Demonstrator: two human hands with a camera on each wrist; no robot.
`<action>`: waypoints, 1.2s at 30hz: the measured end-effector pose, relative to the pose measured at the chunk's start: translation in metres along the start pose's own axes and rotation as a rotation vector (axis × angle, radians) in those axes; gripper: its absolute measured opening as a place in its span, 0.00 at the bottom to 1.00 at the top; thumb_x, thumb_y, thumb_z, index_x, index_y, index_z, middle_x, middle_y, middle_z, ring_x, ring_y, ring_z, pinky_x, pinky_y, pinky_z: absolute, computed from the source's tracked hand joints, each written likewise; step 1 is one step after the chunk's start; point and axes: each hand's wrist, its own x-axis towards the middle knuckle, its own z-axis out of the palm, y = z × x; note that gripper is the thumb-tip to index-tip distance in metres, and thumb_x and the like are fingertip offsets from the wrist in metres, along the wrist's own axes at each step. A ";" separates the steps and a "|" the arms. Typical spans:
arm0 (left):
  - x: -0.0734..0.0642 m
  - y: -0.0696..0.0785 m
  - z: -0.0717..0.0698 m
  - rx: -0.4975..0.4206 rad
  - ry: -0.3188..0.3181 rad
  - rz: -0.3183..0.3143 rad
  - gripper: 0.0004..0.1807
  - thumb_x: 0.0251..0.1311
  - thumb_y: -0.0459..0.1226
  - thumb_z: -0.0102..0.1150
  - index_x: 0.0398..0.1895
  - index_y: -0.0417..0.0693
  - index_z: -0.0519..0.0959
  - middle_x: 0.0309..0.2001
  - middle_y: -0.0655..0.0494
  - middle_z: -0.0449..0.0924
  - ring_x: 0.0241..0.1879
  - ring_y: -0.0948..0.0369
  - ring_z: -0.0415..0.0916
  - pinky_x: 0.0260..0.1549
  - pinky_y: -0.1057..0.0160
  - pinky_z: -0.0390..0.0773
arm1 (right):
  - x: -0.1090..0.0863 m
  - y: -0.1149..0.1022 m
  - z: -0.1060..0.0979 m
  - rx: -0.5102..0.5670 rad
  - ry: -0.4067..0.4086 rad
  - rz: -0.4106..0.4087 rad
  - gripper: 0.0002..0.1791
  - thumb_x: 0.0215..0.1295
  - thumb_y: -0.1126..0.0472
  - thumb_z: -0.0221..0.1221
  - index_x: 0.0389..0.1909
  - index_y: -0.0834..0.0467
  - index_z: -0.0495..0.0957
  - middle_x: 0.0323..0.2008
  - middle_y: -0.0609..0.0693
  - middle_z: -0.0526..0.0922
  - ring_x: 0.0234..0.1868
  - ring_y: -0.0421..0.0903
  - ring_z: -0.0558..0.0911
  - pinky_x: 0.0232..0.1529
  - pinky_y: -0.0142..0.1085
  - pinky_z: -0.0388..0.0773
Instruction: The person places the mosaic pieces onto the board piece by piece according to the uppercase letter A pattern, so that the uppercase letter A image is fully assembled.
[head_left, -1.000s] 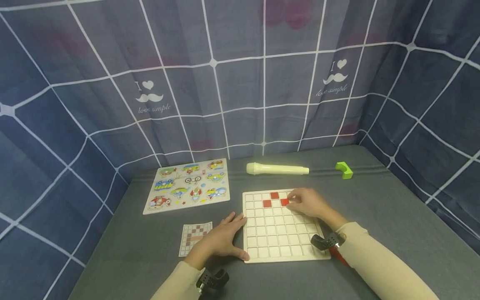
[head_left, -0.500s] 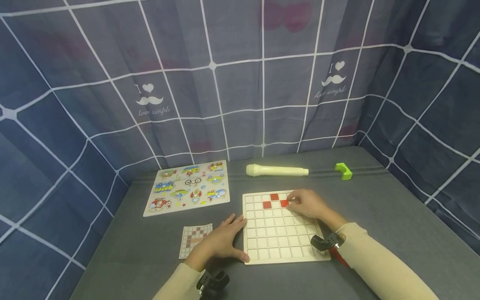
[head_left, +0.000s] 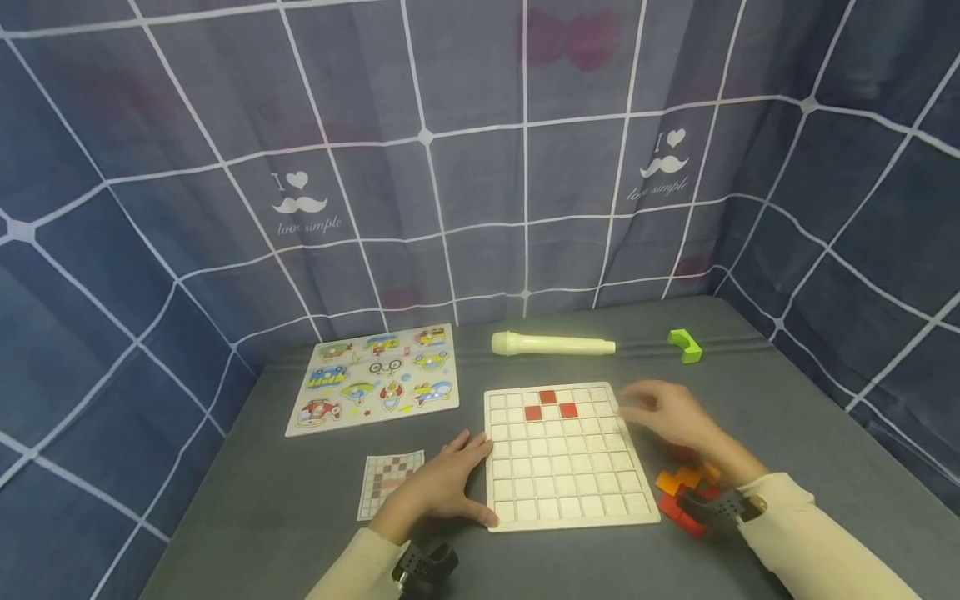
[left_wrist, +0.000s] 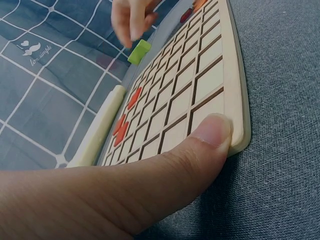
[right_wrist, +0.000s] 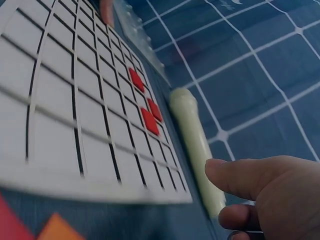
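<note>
A pale wooden grid board (head_left: 570, 486) lies flat on the grey table, with three red square tiles set in its far cells, such as the red tile (head_left: 567, 410). My left hand (head_left: 442, 483) rests along the board's left edge with spread fingers, its thumb (left_wrist: 212, 131) on the near-left corner. Just past the board's right edge is my right hand (head_left: 671, 412), fingers loosely bent, nothing visible between thumb and fingertips. Beneath the right forearm lie loose orange pieces (head_left: 675, 481) and red pieces (head_left: 681, 514), partly hidden.
A card with a printed grid pattern (head_left: 372, 493) lies by the left wrist, partly covered. Behind stand a picture puzzle board (head_left: 375, 379), a pale toy microphone (head_left: 555, 344) and a green notched block (head_left: 686, 345). Checked curtain (head_left: 480, 183) encloses the table's back and sides.
My right hand has left the right-hand red tile and moved right, off the board. That tile now shows fully, and the orange pieces have come into view. My left hand stays put.
</note>
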 end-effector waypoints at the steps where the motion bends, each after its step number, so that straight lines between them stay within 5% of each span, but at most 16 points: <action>1: 0.000 -0.001 0.001 0.000 -0.001 0.000 0.59 0.38 0.58 0.77 0.75 0.47 0.61 0.78 0.50 0.54 0.78 0.42 0.47 0.66 0.31 0.62 | -0.007 0.003 -0.006 -0.014 0.012 0.014 0.20 0.61 0.50 0.67 0.49 0.59 0.83 0.31 0.47 0.81 0.30 0.38 0.73 0.32 0.32 0.70; 7: -0.003 -0.002 0.002 0.003 0.001 0.003 0.60 0.37 0.58 0.77 0.74 0.46 0.61 0.78 0.49 0.55 0.77 0.41 0.48 0.65 0.30 0.62 | -0.050 0.022 -0.036 -0.050 0.008 0.087 0.20 0.62 0.51 0.66 0.49 0.59 0.83 0.24 0.44 0.73 0.23 0.33 0.67 0.26 0.30 0.63; 15: -0.001 -0.001 0.000 -0.006 0.013 0.025 0.60 0.37 0.58 0.77 0.74 0.44 0.61 0.78 0.48 0.55 0.78 0.41 0.47 0.67 0.32 0.61 | -0.092 0.049 -0.052 -0.062 -0.117 0.165 0.23 0.61 0.50 0.66 0.51 0.63 0.82 0.26 0.44 0.73 0.22 0.31 0.64 0.22 0.29 0.62; 36: -0.002 -0.001 0.000 -0.006 0.005 0.013 0.59 0.38 0.58 0.76 0.75 0.45 0.60 0.78 0.49 0.53 0.78 0.42 0.46 0.67 0.31 0.60 | -0.118 0.053 -0.037 -0.156 -0.007 0.188 0.20 0.55 0.47 0.70 0.46 0.53 0.86 0.34 0.46 0.75 0.29 0.31 0.63 0.28 0.29 0.59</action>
